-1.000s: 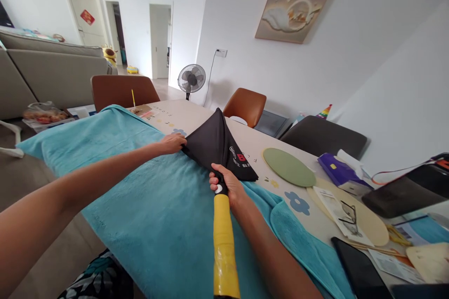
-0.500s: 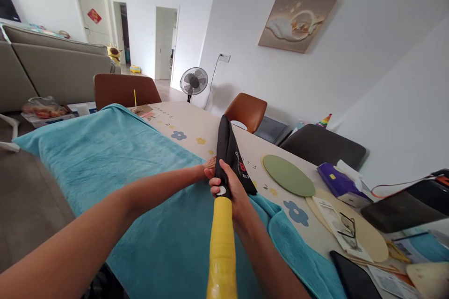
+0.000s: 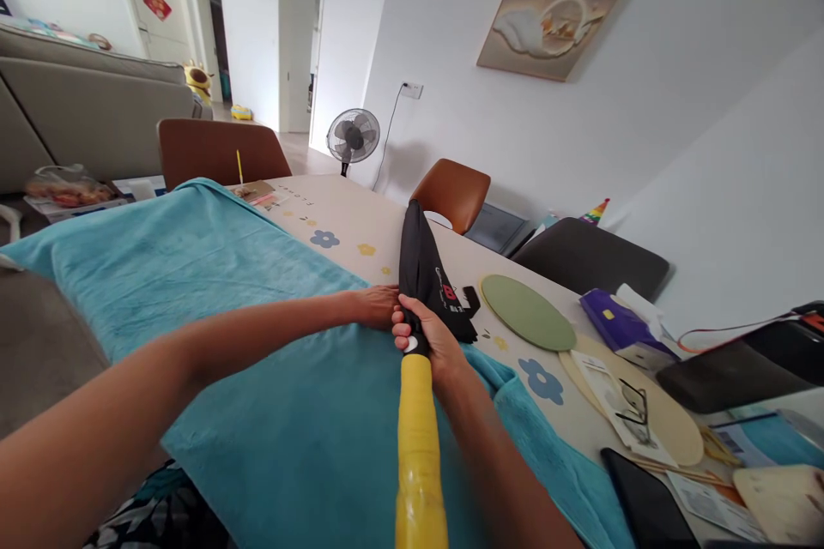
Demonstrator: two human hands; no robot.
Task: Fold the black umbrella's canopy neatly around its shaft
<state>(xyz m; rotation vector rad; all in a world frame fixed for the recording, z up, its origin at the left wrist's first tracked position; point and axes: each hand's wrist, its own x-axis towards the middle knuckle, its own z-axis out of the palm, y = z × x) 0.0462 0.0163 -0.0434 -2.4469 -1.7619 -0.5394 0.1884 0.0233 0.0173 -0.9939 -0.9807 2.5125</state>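
A folded black umbrella (image 3: 415, 262) with red and white print points away from me over the table. Its yellow-wrapped handle (image 3: 418, 446) runs down toward me. My right hand (image 3: 431, 339) is closed around the black neck just above the handle, near a white round button (image 3: 412, 344). My left hand (image 3: 377, 306) lies against the left side of the canopy, its fingers mostly hidden behind it. Loose black fabric with a dark tab (image 3: 472, 300) hangs out to the right. Below both hands spreads a blue towel (image 3: 289, 437).
To the right lie a green round mat (image 3: 528, 311), a purple tissue box (image 3: 621, 326), eyeglasses (image 3: 634, 412) and a black phone (image 3: 647, 497). Brown chairs (image 3: 222, 152) and a dark chair (image 3: 592, 256) stand around the table. A fan (image 3: 353, 137) is beyond the far edge.
The view has tilted down slightly. My left forearm is swung more level, with the hand against the canopy. A dark tab now shows at the canopy's right side. My right grip is unchanged.
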